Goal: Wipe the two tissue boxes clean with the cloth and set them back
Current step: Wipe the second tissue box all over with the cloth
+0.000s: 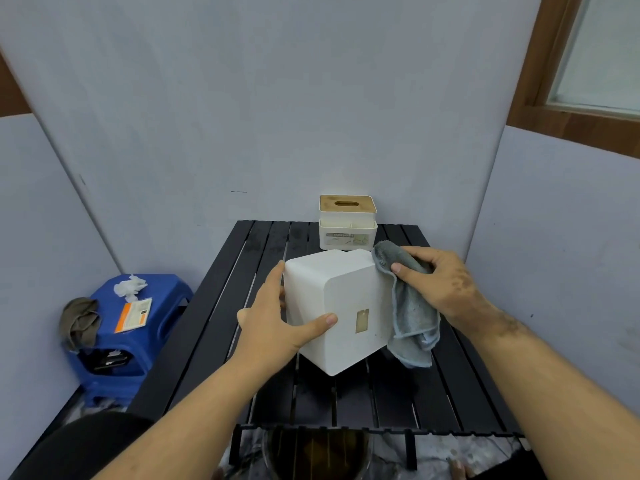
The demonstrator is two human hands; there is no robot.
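Observation:
A plain white tissue box (341, 299) is tilted above the middle of the black slatted table (433, 393). My left hand (273, 323) grips its left side, thumb across the near face. Against the box's right side, my right hand (440, 282) presses a grey-blue cloth (412, 317), which hangs down past the box's lower edge. A second tissue box (347, 221), white with a wooden slotted lid, stands upright at the table's far edge, just behind the held box.
A blue plastic stool (114, 337) stands left of the table, holding a crumpled tissue, an orange-and-white packet and a brown rag. Grey partition panels close in the back and both sides. A dark round container sits under the table's near edge.

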